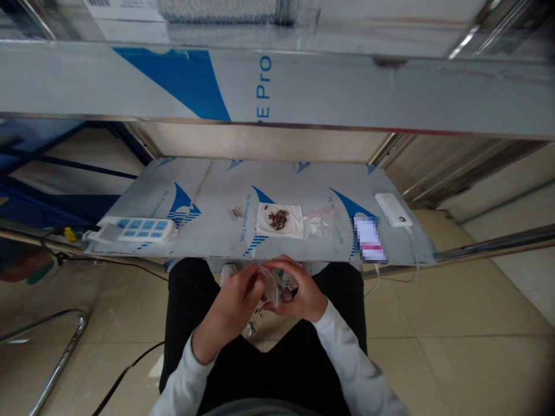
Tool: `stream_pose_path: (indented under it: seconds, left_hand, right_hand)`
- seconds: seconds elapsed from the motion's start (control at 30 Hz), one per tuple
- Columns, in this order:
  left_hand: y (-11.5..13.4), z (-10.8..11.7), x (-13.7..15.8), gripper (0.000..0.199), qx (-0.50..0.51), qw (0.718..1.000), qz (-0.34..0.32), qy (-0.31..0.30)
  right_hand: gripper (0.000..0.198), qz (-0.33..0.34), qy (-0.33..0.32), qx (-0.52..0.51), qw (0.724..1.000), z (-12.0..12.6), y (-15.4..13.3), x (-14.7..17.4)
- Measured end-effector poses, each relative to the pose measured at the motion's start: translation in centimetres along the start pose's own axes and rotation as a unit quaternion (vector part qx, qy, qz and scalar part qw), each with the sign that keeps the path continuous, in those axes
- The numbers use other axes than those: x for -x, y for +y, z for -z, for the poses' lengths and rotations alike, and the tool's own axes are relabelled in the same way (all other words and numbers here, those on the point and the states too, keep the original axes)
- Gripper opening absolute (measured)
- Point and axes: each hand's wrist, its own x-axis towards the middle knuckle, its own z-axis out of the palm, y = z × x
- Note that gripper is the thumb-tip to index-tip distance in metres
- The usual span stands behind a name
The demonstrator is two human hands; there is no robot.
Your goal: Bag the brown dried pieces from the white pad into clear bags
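Observation:
Above my lap, in front of the shelf's edge, my right hand (299, 292) curls thumb and fingers around a small clear plastic bag (272, 286). My left hand (238, 297) is closed, its fingertips pinched at the bag's left side; whether they also hold a small piece is hidden. Beyond the hands, a heap of small brown pieces (277, 219), too small to name surely, lies on a white sheet (295, 222). Left of it is a little clear bag (235, 214) with a few brown bits inside. To its right lies a flat clear plastic bag (319, 222).
A metal shelf (208, 237) in printed protective film spans ahead, with an upper shelf (321, 86) overhead. A power strip (145, 229) lies at the left. On the right are a phone (368, 237) and a white power bank (392, 208) with cables hanging over the edge.

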Motion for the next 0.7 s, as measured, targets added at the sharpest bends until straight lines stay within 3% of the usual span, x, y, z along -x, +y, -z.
stream_pose_path:
  seconds: [0.1, 0.3, 0.43, 0.53, 0.6, 0.7]
  left_hand:
    - [0.5, 0.5, -0.1, 0.017, -0.083, 0.996, 0.004, -0.019]
    - [0.4, 1.2, -0.1, 0.009, -0.268, 0.962, -0.048, -0.024]
    - [0.9, 1.5, -0.8, 0.009, -0.366, 0.929, -0.051, 0.01]
    - [2.8, 3.0, -1.4, 0.01, -0.345, 0.934, -0.068, 0.07]
    - [3.3, 4.1, -0.2, 0.015, -0.28, 0.949, -0.09, 0.114]
    - [-0.3, 3.7, 6.2, 0.033, -0.148, 0.98, -0.1, 0.088]
  right_hand:
    - [0.059, -0.028, 0.029, -0.007, 0.999, -0.1, 0.2, 0.6]
    - [0.069, -0.059, 0.032, -0.052, 0.996, -0.3, -0.2, 1.0]
    - [0.052, -0.091, 0.047, -0.102, 0.99, -1.3, -0.2, 0.8]
    - [0.048, -0.112, 0.069, -0.158, 0.979, -1.9, 0.3, 0.4]
    - [0.047, -0.125, 0.085, -0.154, 0.977, -1.5, 0.9, -0.2]
    - [0.044, -0.134, 0.103, -0.037, 0.985, 0.9, 2.4, -2.4]
